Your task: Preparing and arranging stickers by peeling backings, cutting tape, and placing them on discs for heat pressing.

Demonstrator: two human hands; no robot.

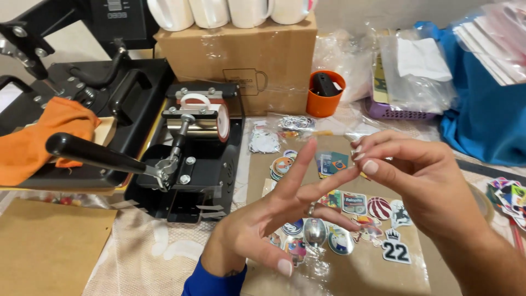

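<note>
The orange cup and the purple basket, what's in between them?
In the head view, only crinkled clear plastic wrap lies between the orange cup and the purple basket.

A crowded worktable covered in pale patterned cloth (pixel 164 246), evenly lit, with a plain beige wall (pixel 350 13) behind.

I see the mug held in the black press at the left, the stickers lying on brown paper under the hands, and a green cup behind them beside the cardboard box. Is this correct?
Not quite: the cup beside the cardboard box is orange, not green, as the head view shows. The rest holds: a mug sits in the black press at the left, and the stickers lie on brown paper under the left hand and the right hand.
</note>
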